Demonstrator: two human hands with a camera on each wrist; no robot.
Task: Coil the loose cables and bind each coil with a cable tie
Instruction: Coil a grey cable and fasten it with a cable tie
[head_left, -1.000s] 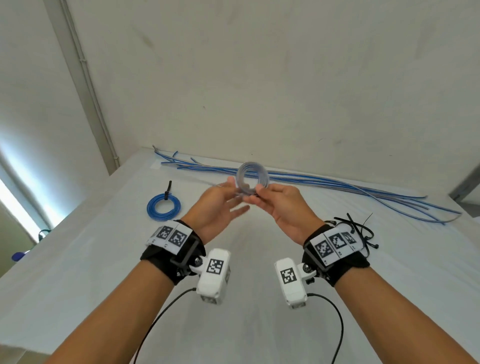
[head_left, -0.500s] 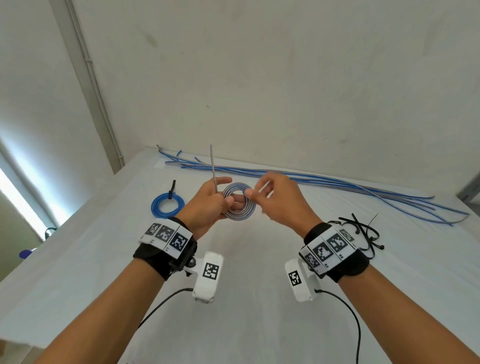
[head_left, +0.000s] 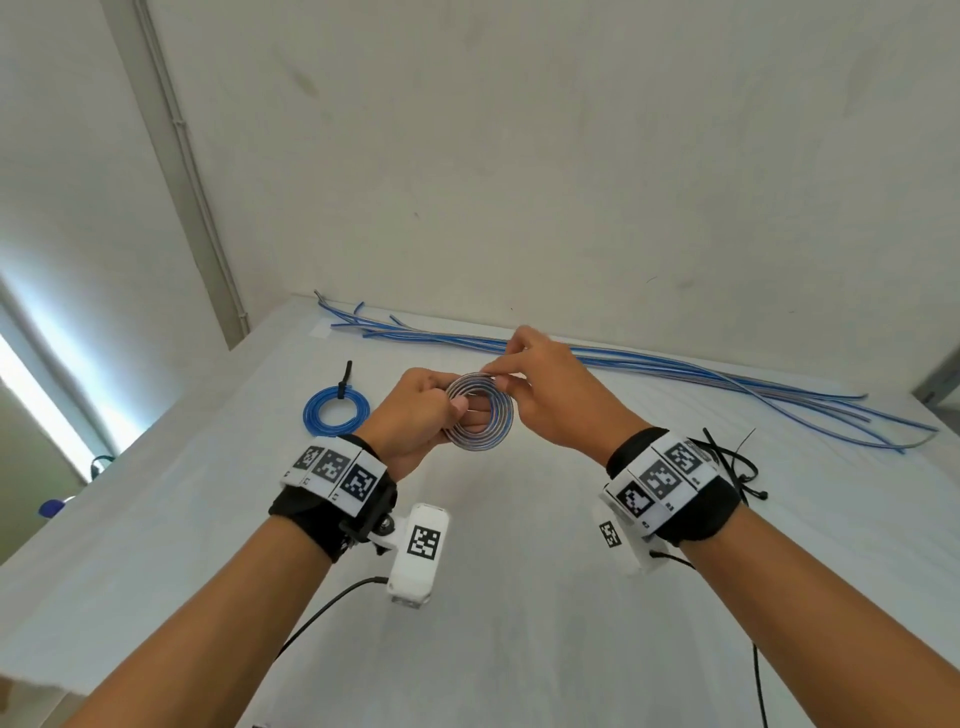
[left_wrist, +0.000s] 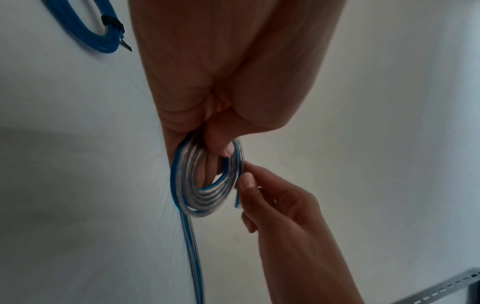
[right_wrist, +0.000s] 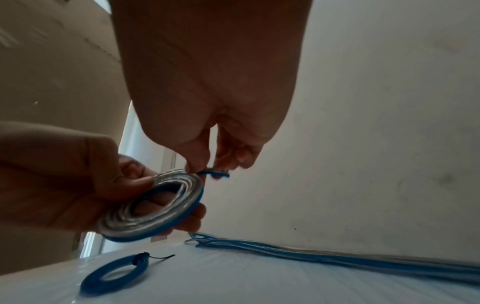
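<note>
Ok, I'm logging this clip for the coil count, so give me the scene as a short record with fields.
coil in hand: silver-blue coil, unbound
left hand: grips the coil, thumb over its rim
right hand: pinches the cable's free end at the coil's edge
finished coil: blue coil on the table, bound with a black tie
loose cables: along the wall
spare cable ties: by the right wrist

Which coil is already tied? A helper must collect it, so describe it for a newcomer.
On the white table, look left of the left hand. The blue coil lies flat there, alone bound by a black tie.
</note>
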